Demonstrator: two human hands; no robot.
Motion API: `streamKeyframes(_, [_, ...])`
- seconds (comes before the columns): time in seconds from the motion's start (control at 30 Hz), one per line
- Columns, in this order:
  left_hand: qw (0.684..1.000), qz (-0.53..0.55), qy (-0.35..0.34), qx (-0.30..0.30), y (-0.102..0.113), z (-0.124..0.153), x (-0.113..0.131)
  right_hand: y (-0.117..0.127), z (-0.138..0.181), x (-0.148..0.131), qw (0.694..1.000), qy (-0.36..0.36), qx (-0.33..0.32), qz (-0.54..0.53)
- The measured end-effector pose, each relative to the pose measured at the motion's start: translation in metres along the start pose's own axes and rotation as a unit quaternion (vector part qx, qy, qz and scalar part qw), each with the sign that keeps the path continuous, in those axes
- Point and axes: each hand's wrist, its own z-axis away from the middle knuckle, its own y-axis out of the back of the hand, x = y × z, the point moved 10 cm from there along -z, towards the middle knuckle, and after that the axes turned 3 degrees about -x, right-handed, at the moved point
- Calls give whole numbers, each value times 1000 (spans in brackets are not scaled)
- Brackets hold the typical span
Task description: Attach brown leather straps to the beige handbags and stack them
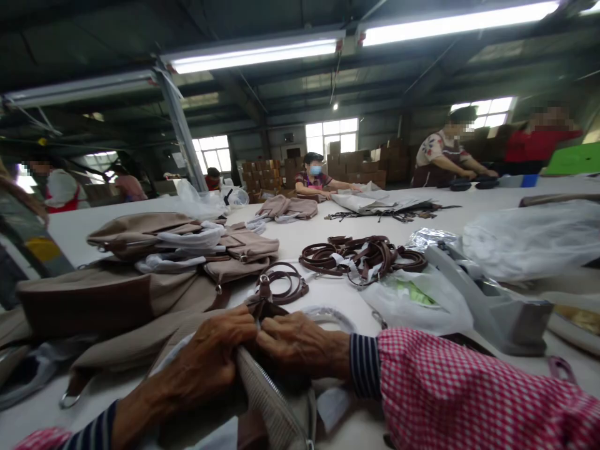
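Note:
Both hands meet at the open top of a taupe handbag (274, 400) with dark brown trim and a metal zipper. My left hand (218, 347) is closed, its fingers pinching the bag's edge. Close beside it, my right hand (300, 344) is closed too, fingers curled at the same brown edge. What lies right between the fingertips is hidden. Just beyond the hands, a coiled brown strap (293, 289) rests on the white table (300, 228). To the left lies a pile of similar handbags (173, 281), their handles wrapped in white material.
More coiled brown straps (370, 256) lie past my hands. At right are a grey tape dispenser (497, 306), a plastic bag with something green (422, 303) and a large clear plastic bundle (534, 240). Across the table, a masked person (319, 178) and another person (445, 150) handle items.

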Motion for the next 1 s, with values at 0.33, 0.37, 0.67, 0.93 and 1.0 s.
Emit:
streamKeyframes(0.33, [966,198,105,-127,2,-7,-17,-37,-14,41,978,-130,25,-161])
streamKeyframes(0.37, [965,204,115,-116,3,-14,-20,-35,-13,43,972,-136,47,-184])
streamKeyframes(0.67, [981,-191,39,-21,0,-34,-8,-34,5,75,898,-246,186,-313])
streamKeyframes(0.93, [969,-192,144,-61,1,-27,-50,-30,10,68,902,-254,203,-284])
streamKeyframes(1.0, [971,-205,117,-25,6,-25,-43,-26,7,66,898,-242,197,-311])
